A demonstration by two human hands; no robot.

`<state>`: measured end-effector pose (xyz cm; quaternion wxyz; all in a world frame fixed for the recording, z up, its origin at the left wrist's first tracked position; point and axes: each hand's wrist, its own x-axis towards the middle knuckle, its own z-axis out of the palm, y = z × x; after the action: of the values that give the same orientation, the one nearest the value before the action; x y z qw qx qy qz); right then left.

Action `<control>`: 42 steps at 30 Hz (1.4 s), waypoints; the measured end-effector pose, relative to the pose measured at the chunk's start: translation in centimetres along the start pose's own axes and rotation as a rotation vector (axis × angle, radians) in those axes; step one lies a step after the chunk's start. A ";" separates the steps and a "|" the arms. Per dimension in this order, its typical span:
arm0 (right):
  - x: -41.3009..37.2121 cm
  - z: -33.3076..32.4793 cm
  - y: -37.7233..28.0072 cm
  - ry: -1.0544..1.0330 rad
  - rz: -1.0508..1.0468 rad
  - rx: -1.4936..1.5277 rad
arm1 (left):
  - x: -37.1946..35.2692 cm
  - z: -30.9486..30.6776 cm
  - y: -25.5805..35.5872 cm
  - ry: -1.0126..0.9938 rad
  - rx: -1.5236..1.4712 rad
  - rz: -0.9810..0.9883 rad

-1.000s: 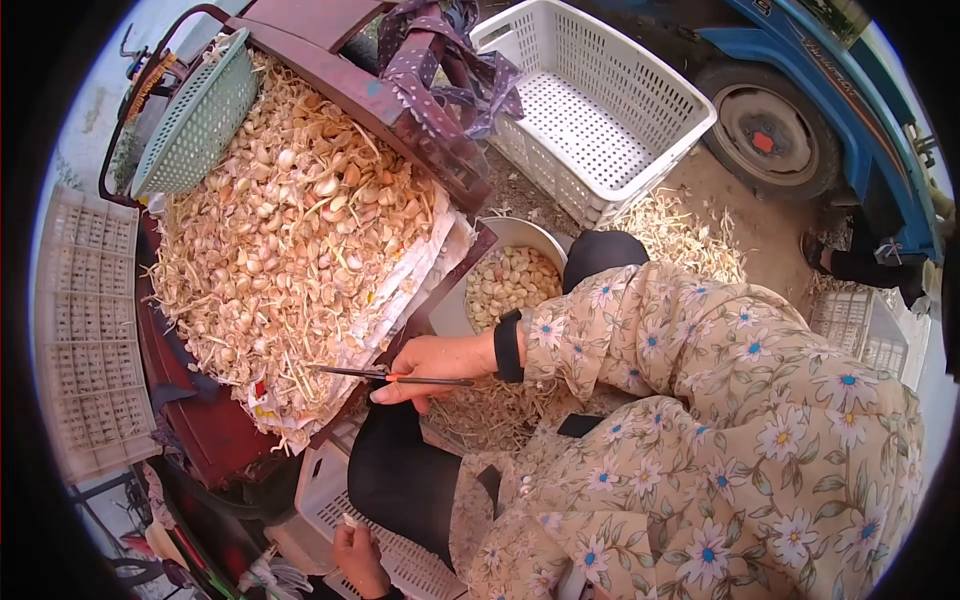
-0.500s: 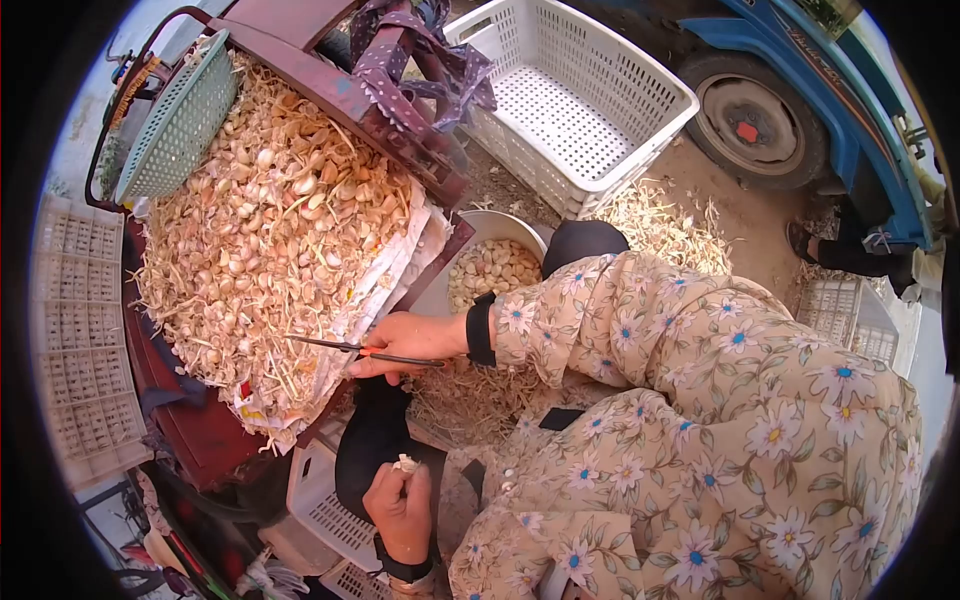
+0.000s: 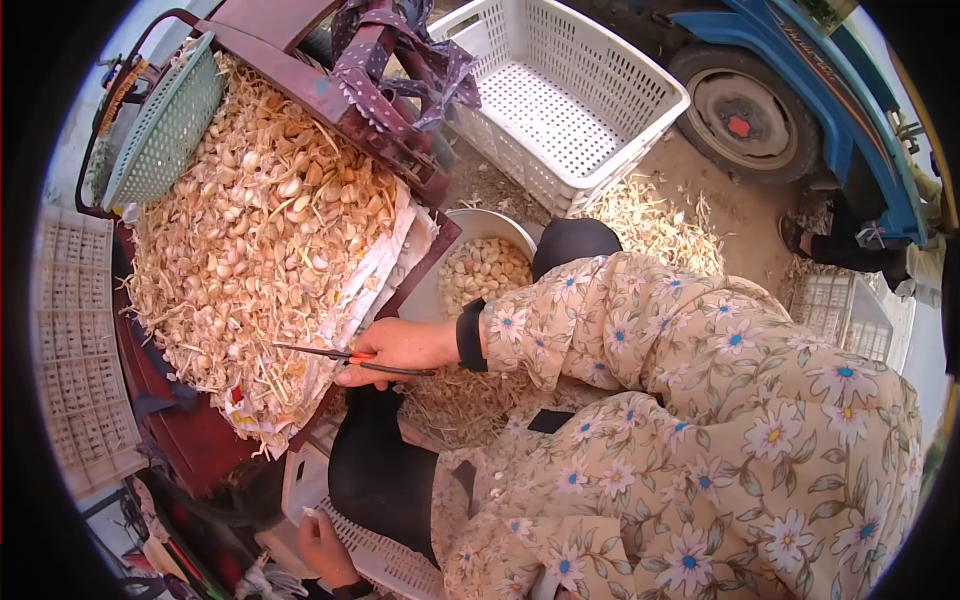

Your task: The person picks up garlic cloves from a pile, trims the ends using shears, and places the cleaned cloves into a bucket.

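Note:
My right hand (image 3: 400,348) holds scissors (image 3: 355,358) with orange-marked handles, blades pointing left over the near edge of a big heap of garlic (image 3: 270,220). The heap lies on a white sheet (image 3: 385,265) on a red stand. Lower down, my left hand (image 3: 325,548) is beside a white slatted basket (image 3: 375,550), its fingers closed with something small and pale at the tips, too small to identify. A pale bucket (image 3: 515,232) of garlic cloves (image 3: 487,270) stands beyond my right forearm.
A green basket (image 3: 165,130) leans on the heap's far side. A large white crate (image 3: 600,120) stands at the top, near a blue vehicle's wheel (image 3: 740,118). Husks (image 3: 660,230) lie on the ground. Another person's dark-clothed leg (image 3: 860,253) shows at the right.
My left hand has moved down and left, away from my knee to the white basket. My right hand and the scissors have shifted slightly left. The view has shifted a little.

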<state>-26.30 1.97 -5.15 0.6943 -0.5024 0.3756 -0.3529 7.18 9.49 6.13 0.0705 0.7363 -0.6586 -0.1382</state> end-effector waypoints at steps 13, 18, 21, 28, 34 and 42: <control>-2.2 0.4 -0.7 0.074 0.192 0.305 | 26.1 8.1 32.4 0.303 0.120 1.149; -1.0 0.7 -0.7 0.117 0.166 0.305 | 29.7 11.9 37.1 0.059 0.093 0.813; -0.3 0.8 -0.5 0.122 0.155 0.308 | 29.7 12.0 35.8 0.075 0.293 0.783; -0.3 0.9 0.4 0.137 0.123 0.306 | 26.6 10.8 28.4 0.175 0.466 0.803; -1.4 0.0 -0.3 0.193 0.110 0.344 | 26.9 11.2 21.2 0.245 0.344 0.739; -0.6 0.1 -0.9 0.155 0.108 0.316 | 23.2 10.5 16.1 0.194 0.084 0.680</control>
<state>-26.62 2.29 -4.22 0.7515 -0.3373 0.3944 -0.4074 -9.06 -14.57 -1.86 0.1444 0.4870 -0.8614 -0.0090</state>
